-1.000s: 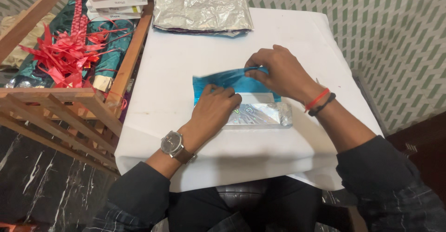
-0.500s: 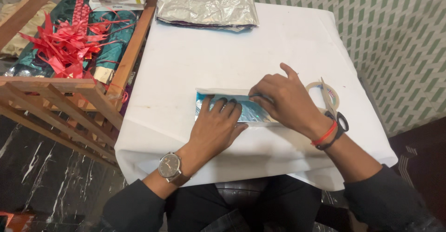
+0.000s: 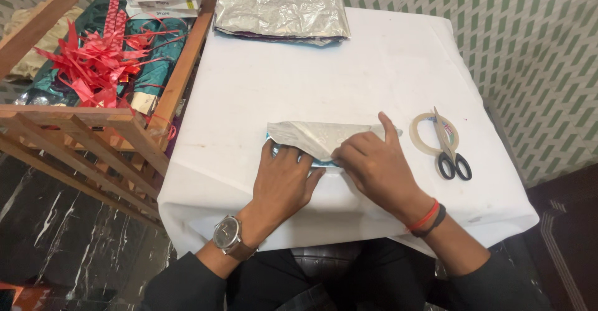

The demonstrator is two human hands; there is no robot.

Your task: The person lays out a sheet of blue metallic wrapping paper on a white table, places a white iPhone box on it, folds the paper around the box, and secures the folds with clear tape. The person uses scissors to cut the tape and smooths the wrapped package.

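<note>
Both hands, left (image 3: 283, 177) and right (image 3: 370, 161), flat, fingers spread, pressing crinkled silver foil wrap (image 3: 317, 135).

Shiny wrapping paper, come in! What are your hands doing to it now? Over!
Left hand and right hand both flat on the silver wrapping paper, pressing the fold down. Scissors and tape roll lie apart at right. Nothing in the way.

Tabletop (image 3: 349, 68) under white cloth, cloth hanging over near edge; wall (image 3: 529, 49) behind and to right covered in white tiles with green slanted dashes; wooden rack (image 3: 93, 133) of pale slats standing just beside tabletop on left; floor (image 3: 56, 236) dark marble with white veins at lower left; darker brown floor strip (image 3: 570, 230) at lower right; light even and soft, faint shadows on cloth.
</note>
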